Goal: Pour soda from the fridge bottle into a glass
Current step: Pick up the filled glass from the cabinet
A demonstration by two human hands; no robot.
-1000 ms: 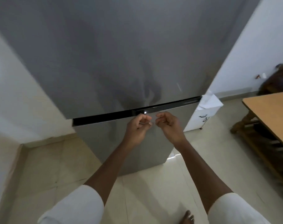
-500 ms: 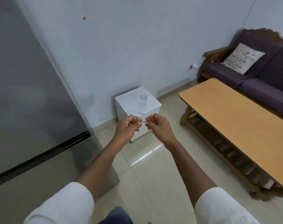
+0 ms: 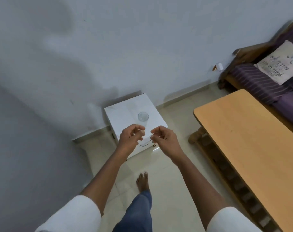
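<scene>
The view has swung from the fridge to the glass (image 3: 143,117) on a white box (image 3: 125,113), left hand (image 3: 131,138) and right hand (image 3: 162,137) loosely curled (both empty), so no bottle fetched yet.

I see the left hand (image 3: 131,138) covering the bottom of the glass (image 3: 143,118). At three o'clock the sofa (image 3: 266,84) and wooden table (image 3: 252,148) run off the edge. The left side is blurry.
</scene>
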